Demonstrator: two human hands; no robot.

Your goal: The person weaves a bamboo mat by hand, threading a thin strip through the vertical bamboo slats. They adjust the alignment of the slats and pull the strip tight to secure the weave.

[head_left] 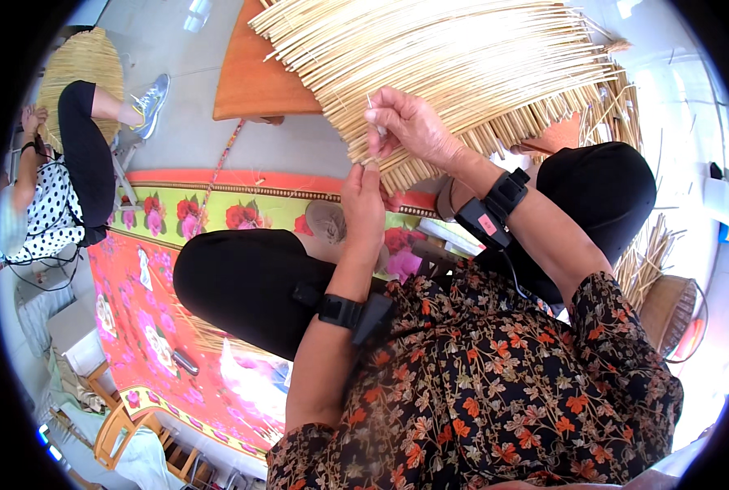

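Note:
A mat of pale straw stalks (454, 61), laid side by side, spreads in front of me, its near corner by my hands. My right hand (417, 129) is over that corner with thumb and fingers pinched together. A thin whitish strand (369, 99) sticks up at its fingertips; whether it is thread or a needle I cannot tell. Just below, my left hand (363, 202) closes its fingers on the stalk ends at the mat's edge. What lies between those fingertips is hidden.
An orange wooden board (254, 77) stands under the mat's left side. Red floral cloth (131, 282) covers the floor at left. Another person (50, 192) sits far left with a similar mat (82, 61). Loose stalks (650, 257) and a brown basket (668, 314) lie at right.

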